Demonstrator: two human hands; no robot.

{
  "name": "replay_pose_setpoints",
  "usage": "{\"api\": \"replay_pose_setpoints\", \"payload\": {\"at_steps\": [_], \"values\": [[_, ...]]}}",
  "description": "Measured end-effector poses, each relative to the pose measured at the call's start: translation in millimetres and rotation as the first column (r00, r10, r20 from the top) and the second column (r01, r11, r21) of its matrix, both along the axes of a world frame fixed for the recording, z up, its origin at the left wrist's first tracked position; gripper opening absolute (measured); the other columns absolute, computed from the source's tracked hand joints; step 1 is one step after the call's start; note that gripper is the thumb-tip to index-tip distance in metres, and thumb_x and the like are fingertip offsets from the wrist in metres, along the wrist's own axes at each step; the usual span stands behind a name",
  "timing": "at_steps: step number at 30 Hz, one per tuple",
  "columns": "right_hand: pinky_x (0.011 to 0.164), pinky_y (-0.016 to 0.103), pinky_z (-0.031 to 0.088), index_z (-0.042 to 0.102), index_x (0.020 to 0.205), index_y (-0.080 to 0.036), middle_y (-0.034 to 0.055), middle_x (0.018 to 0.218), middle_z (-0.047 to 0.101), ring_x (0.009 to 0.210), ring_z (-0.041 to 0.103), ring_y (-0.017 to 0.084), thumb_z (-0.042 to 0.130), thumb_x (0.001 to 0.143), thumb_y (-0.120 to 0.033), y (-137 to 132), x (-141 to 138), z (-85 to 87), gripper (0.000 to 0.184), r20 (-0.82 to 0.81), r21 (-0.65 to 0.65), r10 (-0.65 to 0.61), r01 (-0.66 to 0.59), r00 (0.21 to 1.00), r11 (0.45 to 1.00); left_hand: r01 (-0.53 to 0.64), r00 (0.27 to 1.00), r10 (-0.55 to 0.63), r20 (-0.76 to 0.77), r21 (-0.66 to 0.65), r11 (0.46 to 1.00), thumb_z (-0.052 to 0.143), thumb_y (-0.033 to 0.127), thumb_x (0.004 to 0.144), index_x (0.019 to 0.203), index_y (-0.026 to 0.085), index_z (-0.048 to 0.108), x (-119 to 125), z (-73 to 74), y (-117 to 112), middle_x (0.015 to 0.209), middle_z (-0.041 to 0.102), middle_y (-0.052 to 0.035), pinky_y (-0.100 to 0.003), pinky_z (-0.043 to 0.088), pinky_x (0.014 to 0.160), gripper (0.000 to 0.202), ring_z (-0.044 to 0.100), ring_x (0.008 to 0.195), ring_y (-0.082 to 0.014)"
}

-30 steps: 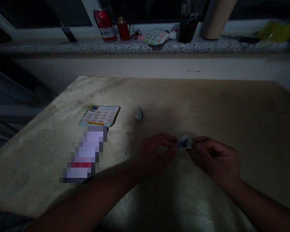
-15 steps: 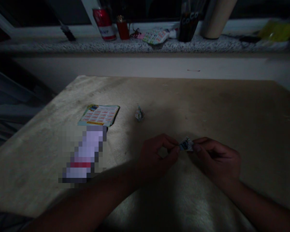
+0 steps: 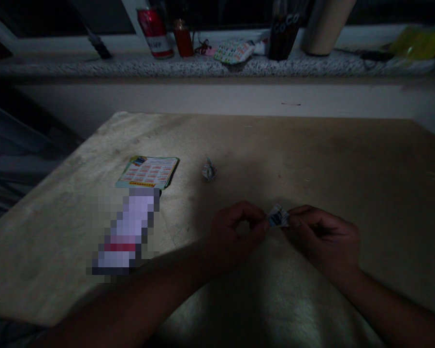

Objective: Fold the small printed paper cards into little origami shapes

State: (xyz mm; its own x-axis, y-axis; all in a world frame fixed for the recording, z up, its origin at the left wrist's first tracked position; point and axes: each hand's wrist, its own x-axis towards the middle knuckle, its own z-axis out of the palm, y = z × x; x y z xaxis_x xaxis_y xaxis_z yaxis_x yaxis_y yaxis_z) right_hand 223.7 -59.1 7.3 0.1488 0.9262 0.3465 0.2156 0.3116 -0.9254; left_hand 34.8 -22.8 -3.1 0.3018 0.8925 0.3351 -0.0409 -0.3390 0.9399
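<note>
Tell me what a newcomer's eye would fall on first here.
Probably the pixelated patch, bright at left on the table, just below the printed stack. Next, likely the red can on the windowsill, upper left. Then the small paper, right of centre, pinched between left hand and right hand.

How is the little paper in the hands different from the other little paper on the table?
The held paper is pinched by the left hand and right hand; the other paper sits untouched on the table. The held paper looks flatter; the other paper looks bunched-up. Both are small and patterned.
</note>
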Motion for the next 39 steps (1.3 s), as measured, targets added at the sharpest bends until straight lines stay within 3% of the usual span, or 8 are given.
{"api": "replay_pose_setpoints", "payload": {"at_steps": [3,11,22,27,33,39], "values": [[0.053,0.022,0.055,0.072,0.071,-0.023,0.0026,0.076,0.077,0.064,0.070,0.014,0.073,0.084,-0.017,-0.2,0.6,-1.0,0.015,-0.003,0.002,0.010,-0.010,1.000,1.000,0.031,1.000,-0.031,-0.004,0.003,1.000,0.072,0.024,0.084,0.086,0.016,0.066,-1.0,-0.8,0.5,0.077,0.069,-0.0038,-0.023,0.054,0.066,0.010,0.064,0.070,-0.0123],[0.053,0.020,0.057,0.070,0.071,-0.022,0.0015,0.071,0.077,0.060,0.071,0.012,0.076,0.081,-0.017,-1.0,-2.9,0.9,0.013,-0.081,-0.014,-0.035,0.034,0.996,0.999,-0.008,1.000,0.007,0.009,0.032,0.999,0.072,0.019,0.084,0.074,0.016,0.064,0.3,2.1,0.1,0.080,0.071,-0.0041,-0.022,0.053,0.065,0.013,0.066,0.071,-0.0113],[0.054,0.017,0.056,0.065,0.066,-0.021,-0.0003,0.072,0.075,0.060,0.071,0.010,0.072,0.083,-0.011,-1.3,-3.1,0.6,0.021,-0.053,0.027,-0.014,0.015,0.998,1.000,-0.021,0.999,0.020,0.028,0.038,0.999,0.070,0.015,0.084,0.071,0.016,0.062,2.7,4.3,-1.3,0.076,0.069,-0.0024,-0.021,0.049,0.063,0.015,0.063,0.067,-0.0099],[0.052,0.017,0.054,0.063,0.066,-0.021,0.0003,0.072,0.075,0.060,0.069,0.010,0.073,0.082,-0.011,-2.4,-1.4,-0.2,0.021,-0.036,0.014,0.014,-0.013,0.999,1.000,0.020,0.998,-0.017,0.057,-0.054,0.998,0.071,0.015,0.082,0.069,0.015,0.060,2.2,6.1,-1.5,0.075,0.067,-0.0023,-0.021,0.048,0.064,0.016,0.061,0.067,-0.0096],[0.054,0.019,0.054,0.063,0.069,-0.021,0.0002,0.076,0.075,0.062,0.070,0.011,0.074,0.082,-0.011,-3.8,2.4,-4.5,0.020,0.026,-0.004,0.080,-0.080,0.996,0.997,0.114,0.992,-0.087,0.090,-0.373,0.921,0.077,0.029,0.079,0.090,0.015,0.065,1.8,3.5,1.5,0.080,0.067,-0.0022,-0.023,0.051,0.068,0.022,0.062,0.072,-0.0116],[0.055,0.020,0.054,0.063,0.070,-0.022,0.0001,0.075,0.076,0.061,0.070,0.011,0.075,0.081,-0.012,-3.0,1.6,-3.4,0.020,0.117,0.012,0.106,-0.108,0.987,0.994,0.144,0.988,-0.155,0.005,-0.406,0.902,0.074,0.035,0.082,0.083,0.014,0.070,1.5,6.8,3.1,0.076,0.068,-0.0029,-0.025,0.049,0.067,0.022,0.061,0.072,-0.0125]]}}
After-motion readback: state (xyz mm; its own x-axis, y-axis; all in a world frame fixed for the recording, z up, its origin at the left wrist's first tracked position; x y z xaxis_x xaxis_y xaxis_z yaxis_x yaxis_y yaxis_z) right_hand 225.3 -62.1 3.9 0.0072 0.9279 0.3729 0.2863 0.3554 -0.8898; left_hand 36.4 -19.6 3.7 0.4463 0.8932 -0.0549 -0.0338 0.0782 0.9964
